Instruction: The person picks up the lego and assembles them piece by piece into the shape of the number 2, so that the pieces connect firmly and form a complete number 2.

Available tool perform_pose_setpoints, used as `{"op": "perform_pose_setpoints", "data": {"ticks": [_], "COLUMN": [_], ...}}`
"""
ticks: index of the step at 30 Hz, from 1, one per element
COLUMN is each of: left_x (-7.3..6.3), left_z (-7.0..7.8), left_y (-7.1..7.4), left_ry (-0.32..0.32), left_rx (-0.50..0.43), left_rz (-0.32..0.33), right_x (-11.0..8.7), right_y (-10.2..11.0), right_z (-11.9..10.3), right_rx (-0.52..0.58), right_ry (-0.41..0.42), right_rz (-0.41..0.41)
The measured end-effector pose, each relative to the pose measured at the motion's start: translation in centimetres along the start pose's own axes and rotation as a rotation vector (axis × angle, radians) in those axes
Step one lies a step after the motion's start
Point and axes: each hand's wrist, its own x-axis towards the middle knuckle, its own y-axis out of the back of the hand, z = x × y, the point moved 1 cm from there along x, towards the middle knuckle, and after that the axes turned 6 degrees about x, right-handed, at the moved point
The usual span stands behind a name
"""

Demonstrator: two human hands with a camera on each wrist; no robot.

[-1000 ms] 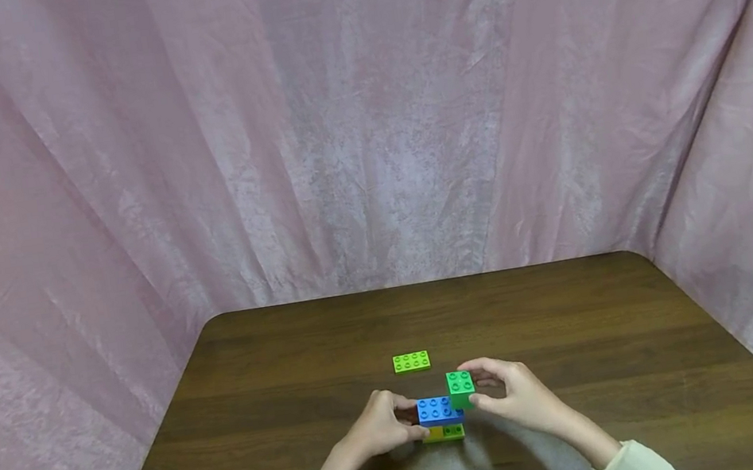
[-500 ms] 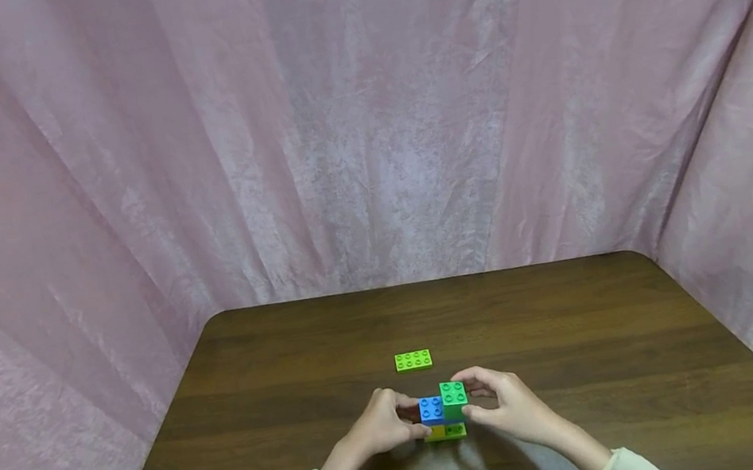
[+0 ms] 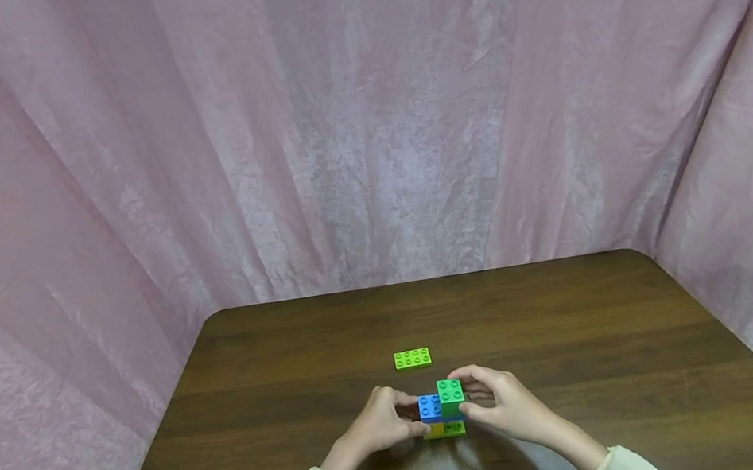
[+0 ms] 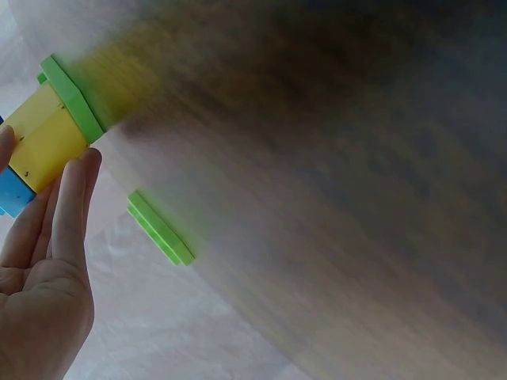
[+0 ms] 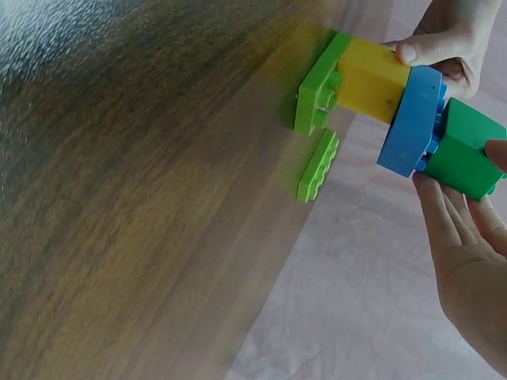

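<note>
A small stack of toy building bricks stands in the lower middle of the head view. Its base is a lime-green plate (image 5: 317, 87), with a yellow brick (image 5: 371, 77) on it and a blue brick (image 3: 429, 406) above. My left hand (image 3: 381, 421) pinches the stack from the left, thumb on the yellow brick. My right hand (image 3: 508, 403) holds a square green brick (image 3: 450, 391) between thumb and fingers, over the right half of the blue brick. Some blue studs show beside the green brick in the right wrist view; whether it is fully seated I cannot tell.
A second lime-green plate (image 3: 412, 358) lies loose on the brown wooden table (image 3: 279, 361), behind the stack. Pink curtains (image 3: 389, 121) hang along the table's far edge and both sides.
My right hand has moved left and slightly down with the green brick, which covers more of the blue brick's right half. My left hand has kept its grip on the stack.
</note>
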Motion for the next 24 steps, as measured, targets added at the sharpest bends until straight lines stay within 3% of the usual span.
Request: {"op": "perform_pose_setpoints", "data": {"ticks": [11,24], "left_x": [0.09,0.07], "left_z": [-0.06,-0.14], "left_y": [-0.02,-0.09], "left_ry": [-0.014,-0.011], "left_rx": [-0.02,-0.037], "left_rz": [0.002,-0.004], "right_x": [0.22,0.68], "right_y": [-0.27,-0.15], "right_z": [-0.16,-0.69], "right_rx": [-0.036,-0.074], "right_ry": [-0.005,0.004], "right_rz": [0.023,-0.02]}}
